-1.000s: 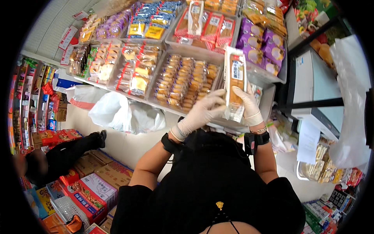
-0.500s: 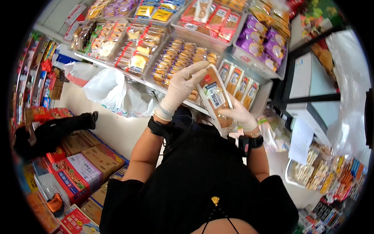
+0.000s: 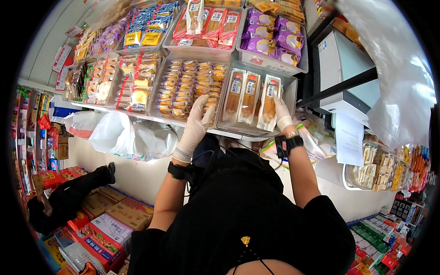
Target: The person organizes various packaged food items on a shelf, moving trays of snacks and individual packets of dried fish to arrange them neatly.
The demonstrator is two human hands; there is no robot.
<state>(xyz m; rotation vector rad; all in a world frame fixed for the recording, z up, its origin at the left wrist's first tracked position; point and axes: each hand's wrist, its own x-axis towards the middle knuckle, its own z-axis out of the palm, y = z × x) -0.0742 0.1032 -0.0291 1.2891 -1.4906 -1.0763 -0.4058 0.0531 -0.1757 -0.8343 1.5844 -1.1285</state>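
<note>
A clear plastic bin (image 3: 291,91) in front of me holds several long brown bread loaves in clear, white-labelled wrappers. My right hand (image 3: 283,114), in a white glove, grips the right edge of one wrapped bread loaf (image 3: 268,107) that stands tilted in the bin. Two more wrapped loaves (image 3: 242,96) stand to its left. My left hand (image 3: 197,126), gloved too, is empty with thumb and fingers apart. It hovers by the front edge of the neighbouring bin of small wrapped cakes (image 3: 185,87).
Farther back are bins of red-wrapped loaves (image 3: 206,27) and purple packets (image 3: 275,36). White plastic bags (image 3: 123,137) hang below the shelf edge at left. A black-framed stand (image 3: 341,87) rises at right. At lower left, a person in black (image 3: 73,197) is beside stacked cartons (image 3: 114,220).
The wrapped loaf has gone from both hands in front of me into the bin, at my right hand. My left hand has let go of it and moved away. The view has shifted.
</note>
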